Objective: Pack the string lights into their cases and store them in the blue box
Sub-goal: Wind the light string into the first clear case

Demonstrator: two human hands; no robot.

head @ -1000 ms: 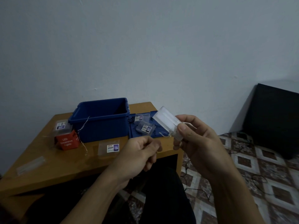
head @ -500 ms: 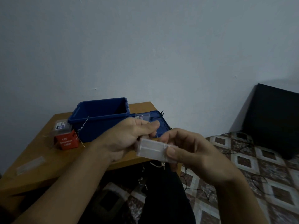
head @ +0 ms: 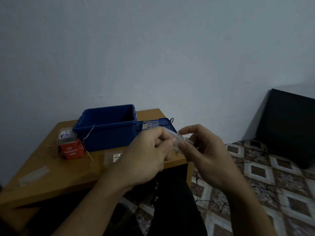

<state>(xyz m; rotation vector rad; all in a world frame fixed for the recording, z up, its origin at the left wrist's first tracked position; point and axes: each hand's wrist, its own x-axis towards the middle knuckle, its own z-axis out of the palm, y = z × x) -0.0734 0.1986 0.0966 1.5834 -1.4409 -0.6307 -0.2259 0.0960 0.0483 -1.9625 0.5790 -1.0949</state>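
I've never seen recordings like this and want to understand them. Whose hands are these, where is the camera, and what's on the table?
There is no machine here. A person works with bare hands, and every picture comes from one camera worn on their head, looking forward and down. The left hand and right hand together hold a small clear plastic case in their fingers. On the wooden table stands an open blue box. Its flat blue lid lies beside it, and another clear case rests on the lid. A red LED lights carton sits left of the box. A thin wire hangs over the box's front rim.
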